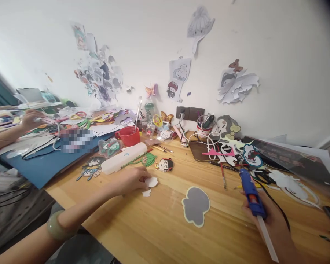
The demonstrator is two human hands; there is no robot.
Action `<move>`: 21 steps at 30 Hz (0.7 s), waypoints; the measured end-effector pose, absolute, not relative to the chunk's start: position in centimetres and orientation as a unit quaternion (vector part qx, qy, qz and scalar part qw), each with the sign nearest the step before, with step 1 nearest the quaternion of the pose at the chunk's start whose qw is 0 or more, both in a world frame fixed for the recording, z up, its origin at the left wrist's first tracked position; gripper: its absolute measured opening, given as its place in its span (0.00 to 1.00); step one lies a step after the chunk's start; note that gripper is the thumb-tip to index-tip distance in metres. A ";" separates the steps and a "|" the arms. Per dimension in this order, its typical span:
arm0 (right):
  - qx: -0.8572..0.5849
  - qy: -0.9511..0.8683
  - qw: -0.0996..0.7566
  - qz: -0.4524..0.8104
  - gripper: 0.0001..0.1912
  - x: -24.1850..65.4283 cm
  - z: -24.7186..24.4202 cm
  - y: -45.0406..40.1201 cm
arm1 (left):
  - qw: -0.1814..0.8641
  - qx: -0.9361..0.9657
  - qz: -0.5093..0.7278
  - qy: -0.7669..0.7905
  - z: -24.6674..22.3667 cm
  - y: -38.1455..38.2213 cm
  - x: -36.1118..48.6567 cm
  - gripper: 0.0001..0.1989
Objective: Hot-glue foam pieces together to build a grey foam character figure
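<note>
From here I see the right hand (pixel 275 220) wrapped round a blue glue gun (pixel 250 192) — its fingers clamped on the handle, a pale glue stick (pixel 267 238) poking out of the back. The left hand (pixel 136 179) reaches low over the wooden table (pixel 165 227), its fingers closed on a torn white scrap (pixel 151 182), a smaller piece (pixel 146 193) just beside it. Between the hands lies a grey cutout (pixel 196 206) with a pale yellow edge — flat on the table, touched by neither.
</note>
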State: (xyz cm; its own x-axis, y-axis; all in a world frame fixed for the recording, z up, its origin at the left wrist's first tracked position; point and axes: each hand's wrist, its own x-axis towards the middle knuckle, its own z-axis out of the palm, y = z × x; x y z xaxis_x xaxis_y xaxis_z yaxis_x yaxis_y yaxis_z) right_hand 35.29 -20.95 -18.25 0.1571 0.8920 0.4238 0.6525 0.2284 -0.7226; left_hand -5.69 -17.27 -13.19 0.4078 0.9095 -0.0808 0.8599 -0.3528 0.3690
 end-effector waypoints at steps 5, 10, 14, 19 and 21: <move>-0.571 -0.679 0.438 0.146 0.15 35.3 -18.3 -20.8 | 0.165 0.841 0.065 0.512 -11.8 -17.1 -5.8 0.11; -0.562 -0.706 0.407 0.141 0.17 35.9 -18.5 -20.4 | 0.142 0.860 0.072 0.484 -10.4 -17.3 -5.3 0.14; -0.554 -0.725 0.396 0.105 0.12 36.0 -17.6 -20.3 | 0.127 0.880 0.107 0.445 -9.8 -17.7 -3.6 0.12; -0.547 -0.777 0.292 0.108 0.11 37.4 -16.0 -20.2 | 0.193 0.906 0.140 0.350 -10.4 -17.4 0.9 0.11; -0.541 -0.796 0.243 0.124 0.11 38.5 -15.7 -20.0 | 0.270 0.896 0.160 0.313 -11.1 -16.9 3.0 0.12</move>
